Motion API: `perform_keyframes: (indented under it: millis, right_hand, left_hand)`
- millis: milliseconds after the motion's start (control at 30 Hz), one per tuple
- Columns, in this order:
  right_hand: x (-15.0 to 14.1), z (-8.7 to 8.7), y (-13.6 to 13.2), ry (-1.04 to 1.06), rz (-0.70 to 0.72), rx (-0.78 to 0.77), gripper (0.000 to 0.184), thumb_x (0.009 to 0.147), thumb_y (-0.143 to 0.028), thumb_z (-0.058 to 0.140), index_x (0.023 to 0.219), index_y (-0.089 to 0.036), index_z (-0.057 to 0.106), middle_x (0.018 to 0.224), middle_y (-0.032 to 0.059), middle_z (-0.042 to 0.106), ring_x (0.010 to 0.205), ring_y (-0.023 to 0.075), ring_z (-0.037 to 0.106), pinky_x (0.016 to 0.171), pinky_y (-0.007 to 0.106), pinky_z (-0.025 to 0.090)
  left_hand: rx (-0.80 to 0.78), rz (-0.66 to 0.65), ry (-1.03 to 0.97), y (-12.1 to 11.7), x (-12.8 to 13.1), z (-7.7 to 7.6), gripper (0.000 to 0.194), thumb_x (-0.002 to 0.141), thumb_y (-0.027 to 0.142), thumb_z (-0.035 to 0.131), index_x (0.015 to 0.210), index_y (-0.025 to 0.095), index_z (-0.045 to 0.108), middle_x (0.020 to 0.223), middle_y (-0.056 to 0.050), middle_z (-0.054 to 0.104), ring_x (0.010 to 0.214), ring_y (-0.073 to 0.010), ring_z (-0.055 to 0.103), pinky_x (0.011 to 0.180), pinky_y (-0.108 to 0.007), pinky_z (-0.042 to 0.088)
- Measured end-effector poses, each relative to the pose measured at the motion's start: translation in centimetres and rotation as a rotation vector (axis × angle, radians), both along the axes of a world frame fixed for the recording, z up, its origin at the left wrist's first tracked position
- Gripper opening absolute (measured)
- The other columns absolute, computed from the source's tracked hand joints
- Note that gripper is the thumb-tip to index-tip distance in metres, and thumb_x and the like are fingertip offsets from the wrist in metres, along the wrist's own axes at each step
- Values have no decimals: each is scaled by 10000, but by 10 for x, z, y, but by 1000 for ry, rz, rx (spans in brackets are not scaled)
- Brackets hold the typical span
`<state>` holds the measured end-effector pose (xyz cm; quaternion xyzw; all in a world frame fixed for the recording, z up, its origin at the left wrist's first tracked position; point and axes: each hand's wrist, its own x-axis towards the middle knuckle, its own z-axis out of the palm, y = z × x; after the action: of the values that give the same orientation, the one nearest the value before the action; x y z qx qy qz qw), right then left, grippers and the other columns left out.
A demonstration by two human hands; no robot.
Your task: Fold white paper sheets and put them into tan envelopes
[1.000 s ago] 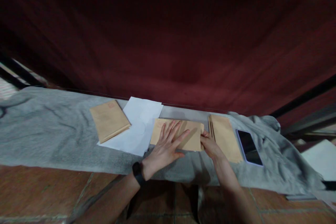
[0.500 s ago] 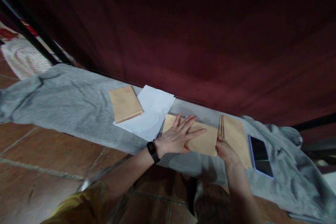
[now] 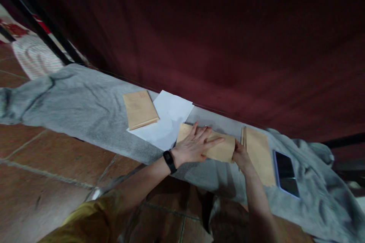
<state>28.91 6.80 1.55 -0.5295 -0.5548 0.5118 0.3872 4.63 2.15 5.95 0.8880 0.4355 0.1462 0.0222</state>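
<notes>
A brown paper envelope [image 3: 225, 149] lies crosswise on the grey cloth in front of me. My left hand [image 3: 195, 145], with a black band at the wrist, rests flat on it, fingers spread. At the envelope's right end my right hand [image 3: 240, 155] grips the edge, its fingers partly hidden. Just right of that hand is a stack of brown envelopes [image 3: 259, 155]. Another pile of envelopes [image 3: 140, 109] lies to the left, overlapping white paper sheets [image 3: 171, 115].
A phone [image 3: 286, 173] with a pale purple edge lies right of the envelope stack. Grey cloth [image 3: 85, 110] covers the long narrow surface. Behind it hangs a dark red curtain [image 3: 213, 64]. Tiled floor [image 3: 57, 159] shows below, and black bars stand at upper left.
The right end of the envelope has lifted and curved slightly in my right hand, which has turned a little inward. My left hand keeps its place on the envelope. The view has shifted slightly.
</notes>
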Motion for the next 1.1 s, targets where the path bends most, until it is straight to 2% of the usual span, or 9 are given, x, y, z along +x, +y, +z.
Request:
perform_keyframes:
  millis: [133,200,433,533,633,800,900,1000,1100]
  right_hand:
    - [6,-7,2,-420,-225,242,322,685,-408,690,949,-229,644,876,66,731,811,252,665,771,381,526]
    - [8,-9,0,-492,-312,297,280,750,-450,638,916,-226,624,839,67,709,778,242,656,761,372,517]
    - [0,-12,-7,-137,-129,161,325,743,-523,685,897,-238,701,904,57,759,878,254,689,852,383,537]
    - [-2,-7,-8,59,-130,-2,423,752,-585,691,976,-228,725,950,66,774,923,266,709,847,386,556]
    - [-5,-1,-13,230,-10,-192,498,787,-660,650,1020,-226,725,960,82,779,1000,282,715,858,399,569]
    - [-11,3,-24,205,100,-259,337,675,-489,834,867,-230,733,982,85,780,1036,269,699,994,431,521]
    - [-8,3,-25,247,134,-274,289,729,-473,798,884,-236,738,989,72,779,1013,255,704,993,431,528]
    - [-2,-2,-22,243,81,-257,282,769,-456,772,941,-235,740,974,63,776,986,242,705,965,426,542]
    - [-1,-8,-20,189,-16,-210,299,746,-463,781,918,-223,737,959,57,769,982,238,696,957,424,542]
  left_hand:
    - [-1,17,9,2,-1,-5,1078,791,339,768,1614,337,72,1648,-146,260,1477,-386,278,1197,-619,70]
    - [-10,30,14,4,-1,-9,1073,794,358,766,1615,324,75,1651,-156,253,1479,-384,279,1195,-621,66]
    - [-33,38,26,7,0,-20,1063,790,365,767,1614,305,98,1649,-173,256,1497,-385,257,1200,-612,39]
    - [-39,41,32,8,0,-20,1059,800,380,758,1615,303,86,1650,-177,251,1500,-379,255,1201,-617,21]
    - [-44,42,24,7,0,-20,1067,803,387,755,1614,315,66,1656,-167,242,1508,-372,239,1202,-616,23]
    - [-60,-26,21,4,-3,-20,1095,775,376,790,1609,353,80,1667,-149,225,1525,-354,217,1214,-584,54]
    - [-83,-49,25,6,-10,-19,1098,757,436,802,1605,358,108,1683,-145,169,1544,-353,154,1213,-594,36]
    - [-105,-37,28,10,-18,-19,1120,729,512,803,1605,346,126,1690,-152,133,1546,-366,133,1207,-612,27]
    - [-140,0,40,13,-25,-20,1135,706,507,806,1605,343,134,1665,-149,226,1519,-372,221,1209,-601,58]
